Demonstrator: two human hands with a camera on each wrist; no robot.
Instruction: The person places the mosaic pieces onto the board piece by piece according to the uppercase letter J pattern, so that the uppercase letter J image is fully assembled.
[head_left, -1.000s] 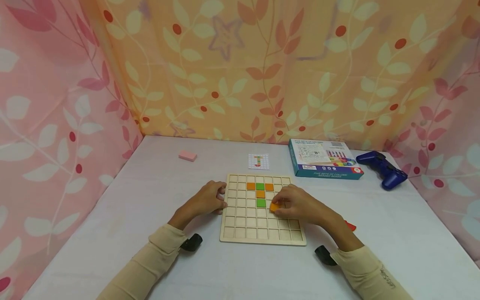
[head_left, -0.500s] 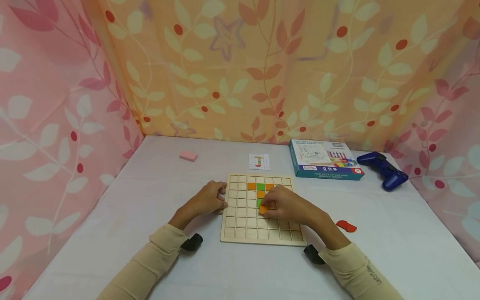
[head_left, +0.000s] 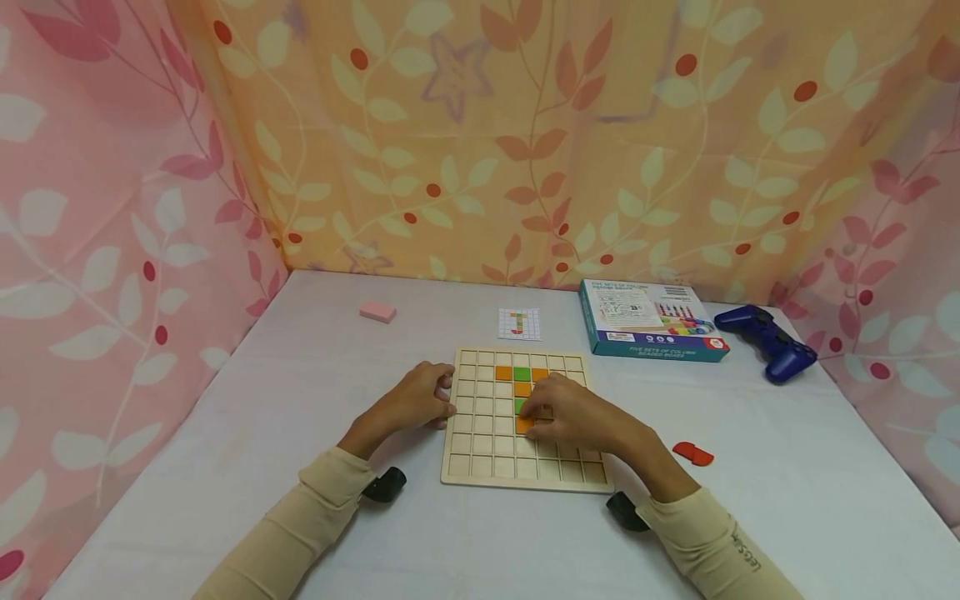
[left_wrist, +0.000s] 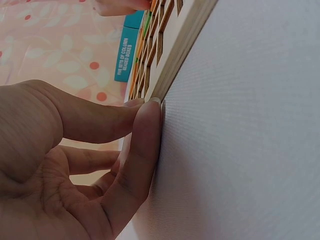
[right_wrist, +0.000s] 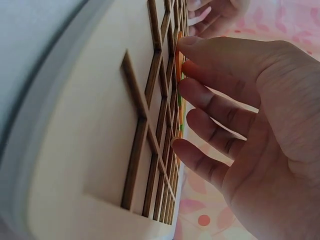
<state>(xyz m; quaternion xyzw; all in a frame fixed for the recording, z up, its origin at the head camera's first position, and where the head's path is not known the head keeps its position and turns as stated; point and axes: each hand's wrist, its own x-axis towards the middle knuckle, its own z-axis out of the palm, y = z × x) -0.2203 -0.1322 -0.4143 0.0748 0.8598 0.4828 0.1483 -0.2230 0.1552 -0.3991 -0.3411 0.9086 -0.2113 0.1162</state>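
A wooden grid board (head_left: 480,468) lies flat on the white cloth. My left hand (head_left: 412,396) holds its left edge, and the left wrist view shows the thumb and a finger (left_wrist: 145,125) meeting right at that edge. Over the board's middle, my right hand (head_left: 573,412) has thumb and fingertips on an orange square tile (head_left: 524,425), which sits in a cell just below a green tile (head_left: 518,407) partly covered by the fingers. Above these are another orange tile (head_left: 522,389) and a top row of orange, green (head_left: 522,374) and orange. The right wrist view shows the thumb (right_wrist: 190,45) against the orange tile.
Behind the board lies a small card (head_left: 519,324) with a coloured J-shaped pattern on a grid. A teal-edged game box (head_left: 652,321) and a blue game controller (head_left: 765,342) are at back right. Two red curved pieces (head_left: 693,453) lie right; a pink block (head_left: 377,312) lies back left.
My right hand has moved left with the orange tile and lowered it into the cell below the green one. The red pieces have come into full view. My left hand stays at the board's edge.
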